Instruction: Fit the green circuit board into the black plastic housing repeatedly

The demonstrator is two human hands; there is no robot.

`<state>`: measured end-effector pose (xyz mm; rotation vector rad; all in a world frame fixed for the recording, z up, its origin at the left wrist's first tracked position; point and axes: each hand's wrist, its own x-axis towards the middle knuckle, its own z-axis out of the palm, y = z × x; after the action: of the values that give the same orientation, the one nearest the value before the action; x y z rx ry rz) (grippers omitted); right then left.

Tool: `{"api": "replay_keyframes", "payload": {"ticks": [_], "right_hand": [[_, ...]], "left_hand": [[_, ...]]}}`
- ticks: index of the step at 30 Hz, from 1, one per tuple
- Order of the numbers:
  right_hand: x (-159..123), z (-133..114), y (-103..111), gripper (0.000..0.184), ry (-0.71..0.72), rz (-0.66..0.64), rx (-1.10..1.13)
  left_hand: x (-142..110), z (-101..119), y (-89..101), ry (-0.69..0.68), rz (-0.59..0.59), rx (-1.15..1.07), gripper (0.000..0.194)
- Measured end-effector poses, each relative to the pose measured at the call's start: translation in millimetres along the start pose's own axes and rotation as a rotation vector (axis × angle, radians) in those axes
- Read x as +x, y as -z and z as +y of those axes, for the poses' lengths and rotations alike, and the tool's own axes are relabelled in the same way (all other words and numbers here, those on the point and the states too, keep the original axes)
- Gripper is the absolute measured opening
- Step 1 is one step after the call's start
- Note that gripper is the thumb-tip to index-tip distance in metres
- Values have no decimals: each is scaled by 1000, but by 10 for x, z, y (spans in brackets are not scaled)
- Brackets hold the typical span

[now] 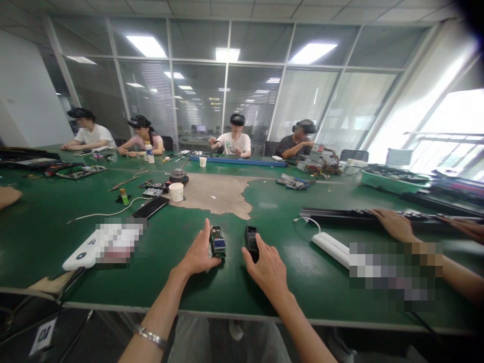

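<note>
Near the front of the green table, my left hand [196, 252] grips a small circuit board [218, 246] with a little blue-grey display, its thumb at the near end and its fingers along the left side. A short gap to the right, my right hand [267, 264] is closed on a narrow black plastic case [250, 237], thumb on its left and fingers over its right side. The case looks hollow at its near part. Some fingertips of both hands are hidden.
A white power bank [80, 256] and a black phone [151, 207] lie to the left. Ahead stand a paper cup [176, 192] and a worn brown patch [215, 194]. At right, a co-worker's hand [393, 224] touches a long black strip, behind a white power strip [330, 249].
</note>
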<state>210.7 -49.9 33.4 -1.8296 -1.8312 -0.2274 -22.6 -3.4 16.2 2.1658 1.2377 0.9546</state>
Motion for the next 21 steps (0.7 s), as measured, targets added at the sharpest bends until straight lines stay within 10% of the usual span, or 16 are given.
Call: {"api": "replay_keyframes", "payload": {"ticks": [11,21], "right_hand": [[209,-430,112,52,92,97,353],[226,-786,36,49,192,-36,208]], "left_hand": [[5,-1,66,3,-28,-23,122],[7,-39,31,3,5,-47,122]]}}
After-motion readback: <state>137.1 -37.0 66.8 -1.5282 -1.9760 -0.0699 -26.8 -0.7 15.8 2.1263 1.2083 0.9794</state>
